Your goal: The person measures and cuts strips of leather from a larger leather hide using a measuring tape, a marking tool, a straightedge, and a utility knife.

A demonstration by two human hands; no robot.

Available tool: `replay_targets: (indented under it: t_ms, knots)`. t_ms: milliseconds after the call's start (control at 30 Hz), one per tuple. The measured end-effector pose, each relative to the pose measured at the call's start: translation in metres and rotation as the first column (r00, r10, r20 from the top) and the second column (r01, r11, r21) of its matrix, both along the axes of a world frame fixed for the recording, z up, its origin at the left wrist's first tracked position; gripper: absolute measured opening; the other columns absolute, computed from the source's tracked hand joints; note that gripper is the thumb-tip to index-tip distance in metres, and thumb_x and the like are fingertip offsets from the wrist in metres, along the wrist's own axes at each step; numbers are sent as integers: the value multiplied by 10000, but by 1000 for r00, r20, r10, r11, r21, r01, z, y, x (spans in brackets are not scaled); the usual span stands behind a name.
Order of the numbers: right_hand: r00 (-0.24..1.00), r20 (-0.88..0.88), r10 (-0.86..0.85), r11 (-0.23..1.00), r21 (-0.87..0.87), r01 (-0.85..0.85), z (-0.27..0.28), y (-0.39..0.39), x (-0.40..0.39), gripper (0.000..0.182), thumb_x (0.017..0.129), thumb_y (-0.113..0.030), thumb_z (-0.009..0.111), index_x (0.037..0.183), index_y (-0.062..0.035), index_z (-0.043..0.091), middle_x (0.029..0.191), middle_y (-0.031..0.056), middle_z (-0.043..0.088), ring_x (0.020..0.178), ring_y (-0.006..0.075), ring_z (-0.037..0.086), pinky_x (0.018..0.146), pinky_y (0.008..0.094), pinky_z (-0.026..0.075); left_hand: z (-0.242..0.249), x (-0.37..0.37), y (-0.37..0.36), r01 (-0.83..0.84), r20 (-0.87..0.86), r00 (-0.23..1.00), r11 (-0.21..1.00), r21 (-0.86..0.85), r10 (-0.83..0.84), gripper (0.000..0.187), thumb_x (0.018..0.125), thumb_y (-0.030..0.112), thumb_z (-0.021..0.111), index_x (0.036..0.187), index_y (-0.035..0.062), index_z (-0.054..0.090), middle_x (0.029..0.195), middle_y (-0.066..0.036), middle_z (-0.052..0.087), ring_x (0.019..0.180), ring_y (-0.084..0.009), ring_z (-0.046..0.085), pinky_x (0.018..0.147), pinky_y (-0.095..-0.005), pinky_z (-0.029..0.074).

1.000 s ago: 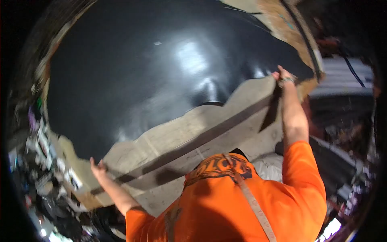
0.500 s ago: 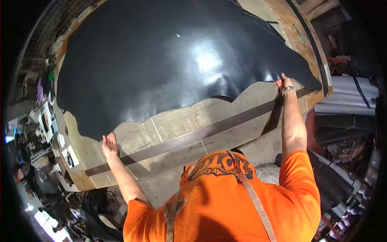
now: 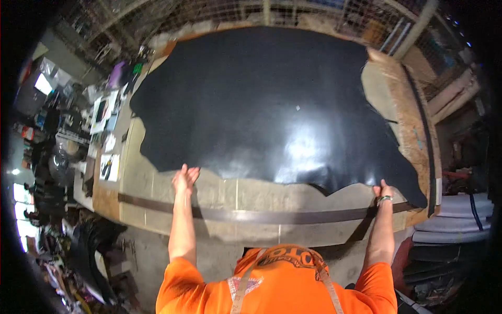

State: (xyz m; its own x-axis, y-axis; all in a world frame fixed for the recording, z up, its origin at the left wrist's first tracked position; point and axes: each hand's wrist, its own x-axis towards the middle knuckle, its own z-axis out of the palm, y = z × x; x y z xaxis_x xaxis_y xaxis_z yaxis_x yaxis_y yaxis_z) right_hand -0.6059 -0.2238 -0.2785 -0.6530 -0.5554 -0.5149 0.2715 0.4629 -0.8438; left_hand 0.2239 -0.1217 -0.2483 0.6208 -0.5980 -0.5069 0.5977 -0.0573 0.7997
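Observation:
A large black hide (image 3: pixel 235 104), smooth and shiny, lies spread over the worktable (image 3: pixel 261 196), its uneven near edge facing me. At the left part of that edge is my left hand (image 3: pixel 185 179), palm partly up with the fingers apart; whether it touches the hide is unclear. My right hand (image 3: pixel 383 190), with a band at the wrist, has its thumb and fingers closed on the near edge at the right. A long dark straight bar (image 3: pixel 256 216) runs along the table's front beneath both arms. A small white mark (image 3: pixel 298 108) shows on the hide.
Papers (image 3: pixel 103 112) and a dark tool on a white sheet (image 3: pixel 110 167) lie at the table's left. White rolls (image 3: pixel 460 206) and dark rolls (image 3: pixel 439 259) are stacked at the right. Wire mesh (image 3: pixel 219 13) stands behind the table. A measuring tape (image 3: pixel 240 288) hangs over the orange shirt.
The head view has shifted, so the table's far side and the mesh now show. My left hand's fingers look more spread; my right hand stays at the hide's right edge.

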Motion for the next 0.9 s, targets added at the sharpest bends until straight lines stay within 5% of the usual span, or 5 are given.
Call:
replay_targets:
  t_ms: [67, 333, 600, 767, 900]
  knots:
    - [998, -46, -48, 999, -11, 48, 35, 3, 26, 240, 908, -121, 719, 917, 55, 556, 660, 168, 659, 487, 229, 646, 415, 320, 578, 6, 0, 2, 25, 88, 996, 1000, -3, -25, 434, 924, 198, 714, 1122, -62, 428, 1040, -298, 630, 931, -416, 702, 804, -494, 619]
    - [987, -131, -95, 988, -130, 78, 54, 16, 24, 254, 862, 12, 717, 868, -2, 463, 692, 134, 595, 514, 243, 643, 456, 379, 610, 27, -9, 22, 12, 209, 977, 993, 116, -36, 264, 986, 219, 622, 962, -17, 506, 937, -240, 676, 842, -345, 728, 701, -416, 632]
    - [943, -331, -27, 961, -270, -67, 95, 49, 37, 337, 893, -16, 691, 705, -74, 417, 585, 81, 560, 442, 171, 573, 401, 311, 537, 65, -31, 58, -48, 300, 954, 995, 90, 19, 224, 979, 146, 622, 928, -37, 504, 819, -193, 659, 707, -306, 725, 547, -345, 609]
    - [925, -380, -2, 943, -309, -125, 166, 72, 54, 265, 882, -87, 724, 768, -59, 487, 742, 72, 620, 534, 150, 610, 481, 299, 565, 98, -45, 81, -25, 396, 917, 990, 137, -32, 224, 969, 163, 649, 859, 14, 523, 775, -172, 672, 657, -258, 719, 516, -318, 592]
    - [883, -469, -14, 893, -403, -200, 210, 111, 74, 277, 865, -60, 742, 844, -51, 466, 664, 21, 551, 542, 132, 607, 479, 289, 558, 99, -39, 111, 34, 479, 871, 985, 167, -111, 235, 980, 148, 628, 812, 41, 502, 746, -143, 674, 611, -219, 706, 477, -286, 567]
